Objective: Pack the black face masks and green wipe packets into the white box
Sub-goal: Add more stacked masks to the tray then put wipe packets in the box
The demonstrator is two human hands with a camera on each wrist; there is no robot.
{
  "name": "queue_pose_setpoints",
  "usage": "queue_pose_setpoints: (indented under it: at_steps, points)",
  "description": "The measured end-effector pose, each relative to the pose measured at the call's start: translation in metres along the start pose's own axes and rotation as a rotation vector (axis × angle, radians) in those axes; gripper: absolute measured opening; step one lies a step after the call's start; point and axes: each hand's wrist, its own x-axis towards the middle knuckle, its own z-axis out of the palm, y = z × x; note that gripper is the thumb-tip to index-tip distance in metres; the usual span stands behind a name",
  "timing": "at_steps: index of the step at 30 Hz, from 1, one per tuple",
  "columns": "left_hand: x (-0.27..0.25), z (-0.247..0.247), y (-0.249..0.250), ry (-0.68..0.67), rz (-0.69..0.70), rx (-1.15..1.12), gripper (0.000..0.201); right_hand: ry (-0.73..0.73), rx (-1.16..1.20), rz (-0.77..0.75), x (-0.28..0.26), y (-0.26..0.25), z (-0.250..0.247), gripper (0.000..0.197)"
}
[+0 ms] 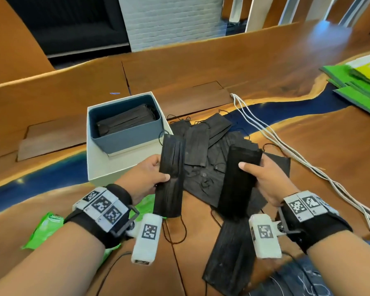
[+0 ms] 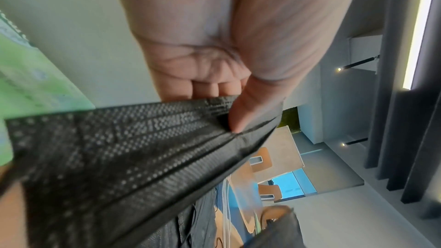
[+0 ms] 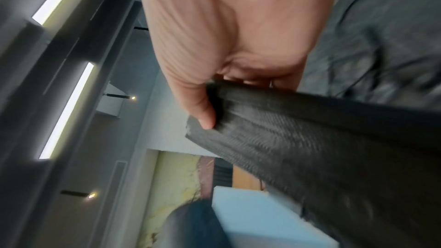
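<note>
Hands: left hand (image 1: pixel 144 178) and right hand (image 1: pixel 265 178) are both raised over the wooden table with blue resin stripes (image 1: pixel 254 67), each one holding its own bundle.
Left grip: the thumb lies across the front of a flat black pleated face mask bundle (image 1: pixel 171 176) and the fingers are curled behind it; the bundle stands nearly upright, near the white box.
Right grip: the thumb presses on the front of a second black stacked mask bundle (image 1: pixel 238 180), the fingers are wrapped behind it; this bundle leans a little to the right.
Box: the white cardboard box with grey-blue inner walls (image 1: pixel 98 163) stands to the far left of the hands, and some black masks (image 1: pixel 124 122) already lie inside it.
Loose pile: more black masks with thin ear loops (image 1: pixel 203 144) lie spread on the table between and behind the two bundles; one more (image 1: pixel 229 259) lies near the right wrist.
Wipes: green plastic wipe packets (image 1: pixel 44 229) lie on the table under the left forearm.
Wrist views: left wrist camera shows the dotted weave of the mask (image 2: pixel 133 154) and the thumb (image 2: pixel 248 112) pinching its edge, details the head view does not give; right wrist camera is blurred but shows the thumb (image 3: pixel 200 108) on the bundle end (image 3: pixel 298 139).
Others: white cords (image 1: pixel 286 150) run on the right, green and yellow sheets (image 1: pixel 363 82) lie far right.
</note>
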Motion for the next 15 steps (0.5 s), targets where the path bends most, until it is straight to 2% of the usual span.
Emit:
queue_pose_setpoints:
  at_steps: [5,8,13,15]
  points:
    - [0.009,0.003,0.005,-0.014,-0.017,0.021,0.037,-0.112,-0.013,-0.108,0.012,-0.043,0.039,0.017]
    - [0.014,0.004,0.004,-0.017,-0.027,-0.014,0.036,-0.143,0.064,-0.134,0.017,-0.062,0.055,0.015]
    - [0.014,0.008,0.006,-0.041,-0.037,-0.201,0.032,-0.119,0.187,-0.064,0.021,-0.066,0.079,0.012]
    - [0.014,0.010,0.007,-0.057,-0.053,-0.297,0.032,-0.076,0.180,-0.014,0.024,-0.058,0.087,0.024]
